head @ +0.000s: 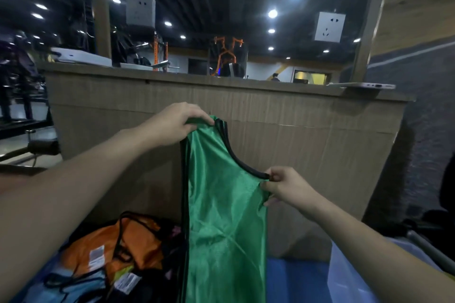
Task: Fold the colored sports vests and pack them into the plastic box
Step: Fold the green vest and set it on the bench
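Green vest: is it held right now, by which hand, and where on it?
Both hands hold the green vest. The left hand grips the top of a shoulder strap; the right hand pinches the black-trimmed neckline edge lower down.

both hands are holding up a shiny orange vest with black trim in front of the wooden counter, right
Not quite: the vest held up is green, not orange. The head view shows the left hand gripping the shoulder strap of the shiny green vest with black trim and the right hand pinching its neckline, in front of the wooden counter. The orange vest lies in the pile below.
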The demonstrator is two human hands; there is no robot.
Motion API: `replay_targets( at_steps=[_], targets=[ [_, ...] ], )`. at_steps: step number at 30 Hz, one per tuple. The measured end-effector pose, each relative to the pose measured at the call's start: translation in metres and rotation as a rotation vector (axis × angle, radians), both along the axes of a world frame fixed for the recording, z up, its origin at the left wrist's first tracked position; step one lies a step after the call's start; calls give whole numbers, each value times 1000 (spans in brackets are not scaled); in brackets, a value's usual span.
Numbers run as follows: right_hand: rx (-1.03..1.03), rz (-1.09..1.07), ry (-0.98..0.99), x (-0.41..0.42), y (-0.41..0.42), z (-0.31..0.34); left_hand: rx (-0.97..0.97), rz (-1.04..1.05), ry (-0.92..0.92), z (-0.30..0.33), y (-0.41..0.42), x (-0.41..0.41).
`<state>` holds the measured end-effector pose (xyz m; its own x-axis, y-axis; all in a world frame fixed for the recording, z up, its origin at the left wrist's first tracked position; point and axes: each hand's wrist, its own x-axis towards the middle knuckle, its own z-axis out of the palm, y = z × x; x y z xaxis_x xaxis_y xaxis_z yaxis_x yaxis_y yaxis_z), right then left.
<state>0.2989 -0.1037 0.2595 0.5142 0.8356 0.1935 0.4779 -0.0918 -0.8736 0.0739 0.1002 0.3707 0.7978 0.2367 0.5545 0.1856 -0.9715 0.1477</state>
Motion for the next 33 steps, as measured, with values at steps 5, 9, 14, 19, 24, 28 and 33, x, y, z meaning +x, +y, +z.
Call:
replay_targets(
  at_steps=[5, 9, 14, 19, 24, 28, 33],
  targets=[
    [-5, -2, 8, 17, 17, -17, 20, -16, 9, -17, 18, 21],
    [4, -6, 23, 25, 22, -31, 4, -24, -13, -34, 19, 24],
    [-19, 1, 26, 22, 16, -55, 12, -39, 14, -57, 10, 17],
    [-54, -23, 0, 15, 8, -78, 35, -92, -1, -83, -11, 0],
    [-126, -21, -66, 7, -1, -101, 77, -155, 5, -116, -32, -18],
    [-158, -24, -95, 1, -4, -113, 82, -157, 43, -129, -35, -22],
    [-174, -55, -107, 14, 2, -114, 66, -136, 9, -130, -17, -6]
  ],
)
